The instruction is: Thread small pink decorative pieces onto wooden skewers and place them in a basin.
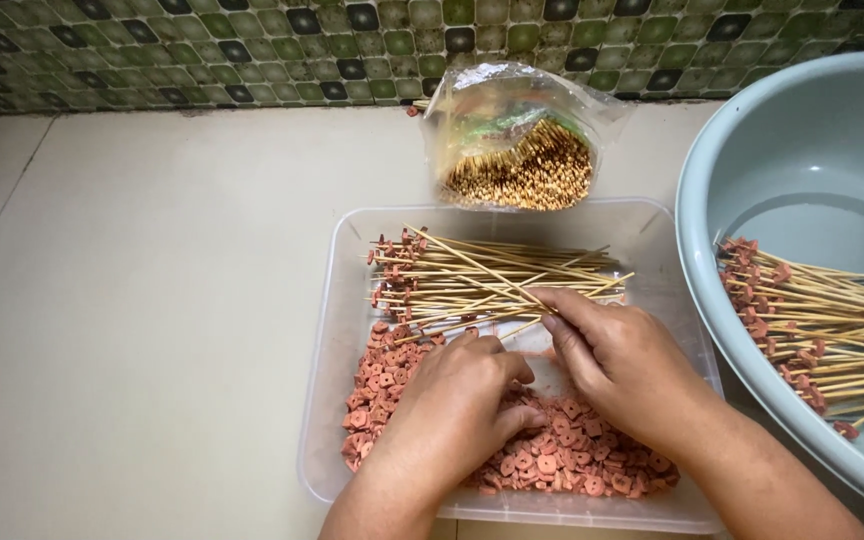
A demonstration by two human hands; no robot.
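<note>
Right hand (620,362): fingers pinched narrow on a bamboo skewer (512,325) lying w/ the loaded pile in the clear tray (337,300). Left hand (452,405): fingers curled down into the pink sausage slices (552,465); whether it grips one, can't tell. Risks: sharp tip close to left fingers, so a prick; soft slice may split if pushed off-centre; a nudge could roll the stacked skewers. Skewer bag (517,140) behind, grey basin (802,170) w/ done ones at right.

Tray (347,300) on bench (152,300), holding skewers (492,280) at back and sausage slices (552,465) in front. Bag of sticks (517,140) behind tray, by wall (202,50). Basin (802,180) right of tray, with loaded skewers (822,330) inside.
</note>
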